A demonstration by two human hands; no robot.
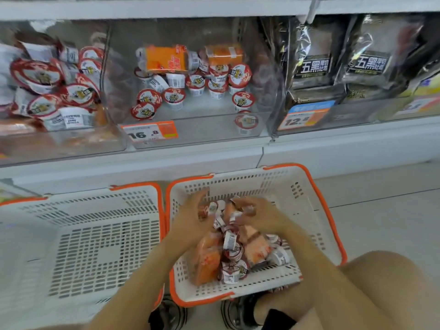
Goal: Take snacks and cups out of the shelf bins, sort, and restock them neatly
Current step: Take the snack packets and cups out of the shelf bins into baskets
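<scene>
Both of my hands are inside the right white basket with an orange rim, over a heap of small red-lidded cups and orange snack packs. My left hand curls round cups at the top left of the heap. My right hand grips several cups at the top of it. The middle clear shelf bin holds loose red-lidded cups and two orange packs. The left bin is piled with the same cups.
An empty white basket with an orange rim stands left of the full one, on the floor. Black snack bags fill the bin at the right. Price tags hang on the bin fronts. My knee is at the lower right.
</scene>
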